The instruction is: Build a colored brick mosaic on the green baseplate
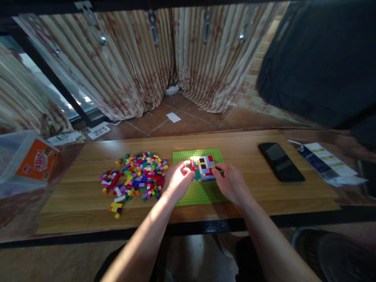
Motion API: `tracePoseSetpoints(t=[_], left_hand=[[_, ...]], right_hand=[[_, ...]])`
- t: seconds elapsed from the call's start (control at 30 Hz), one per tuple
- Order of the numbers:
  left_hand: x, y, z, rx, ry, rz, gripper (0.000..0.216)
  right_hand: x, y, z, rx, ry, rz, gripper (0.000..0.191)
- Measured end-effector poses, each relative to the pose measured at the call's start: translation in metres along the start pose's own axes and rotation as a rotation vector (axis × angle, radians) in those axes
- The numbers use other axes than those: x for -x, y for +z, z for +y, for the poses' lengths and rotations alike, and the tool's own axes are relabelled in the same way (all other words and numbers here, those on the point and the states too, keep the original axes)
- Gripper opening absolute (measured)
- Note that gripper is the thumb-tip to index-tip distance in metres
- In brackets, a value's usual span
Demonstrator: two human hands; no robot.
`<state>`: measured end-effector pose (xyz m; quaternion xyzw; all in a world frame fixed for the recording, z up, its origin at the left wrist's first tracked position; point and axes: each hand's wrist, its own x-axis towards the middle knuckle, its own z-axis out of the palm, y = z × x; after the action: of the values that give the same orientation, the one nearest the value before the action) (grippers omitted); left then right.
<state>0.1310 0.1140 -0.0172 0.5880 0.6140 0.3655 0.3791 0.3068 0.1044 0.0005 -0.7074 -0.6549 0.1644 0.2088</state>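
Observation:
A small block of joined toy bricks (205, 161), in white, red, green, blue and black, is over the green baseplate (201, 195). My left hand (179, 178) grips its left edge, with thumb and fingers closed. At the right edge, my right hand (230, 180) closes its fingers on the same brick block. Whether the block is pressed onto the baseplate or lifted a little off it, I cannot tell. Left of my left hand lies a loose pile of small coloured bricks (139, 176).
All this lies on a wooden table (79, 211). A black phone (281, 162) rests at its right, near some printed papers (328, 161). At the far left stands a clear plastic bin (6, 166) with an orange label. Pleated curtains (129, 63) hang behind.

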Motion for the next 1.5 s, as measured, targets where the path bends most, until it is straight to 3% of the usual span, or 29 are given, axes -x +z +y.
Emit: tracePoseSetpoints(t=[0.33, 0.43, 0.57, 0.67, 0.73, 0.83, 1.0, 1.17, 1.5], left_hand=[[-0.002, 0.007, 0.008, 0.096, -0.127, 0.021, 0.031], [-0.001, 0.005, 0.004, 0.162, -0.089, 0.065, 0.033], [0.003, -0.022, 0.002, 0.278, -0.044, 0.141, 0.033], [0.005, -0.053, 0.003, 0.371, -0.031, 0.278, 0.034], [0.006, -0.072, 0.003, 0.396, -0.024, 0.379, 0.035], [0.008, -0.089, 0.001, 0.405, -0.009, 0.466, 0.033], [0.013, -0.095, -0.001, 0.415, 0.005, 0.457, 0.032], [0.016, -0.1, -0.005, 0.401, 0.018, 0.433, 0.032], [0.018, -0.102, -0.012, 0.354, 0.03, 0.412, 0.027]], right_hand=[[0.004, 0.008, 0.001, 0.067, -0.084, 0.072, 0.027], [0.003, 0.009, 0.005, 0.06, -0.092, 0.08, 0.027], [0.005, 0.002, 0.001, -0.054, -0.113, 0.253, 0.03], [0.012, -0.003, -0.014, -0.241, -0.234, 0.377, 0.026], [0.019, 0.001, -0.029, -0.329, -0.352, 0.341, 0.022], [0.032, 0.018, -0.053, -0.377, -0.517, 0.144, 0.018], [0.049, 0.05, -0.078, -0.211, -0.604, -0.11, 0.02], [0.049, 0.068, -0.086, -0.047, -0.586, -0.111, 0.022], [0.041, 0.088, -0.089, -0.105, -0.655, -0.036, 0.022]])
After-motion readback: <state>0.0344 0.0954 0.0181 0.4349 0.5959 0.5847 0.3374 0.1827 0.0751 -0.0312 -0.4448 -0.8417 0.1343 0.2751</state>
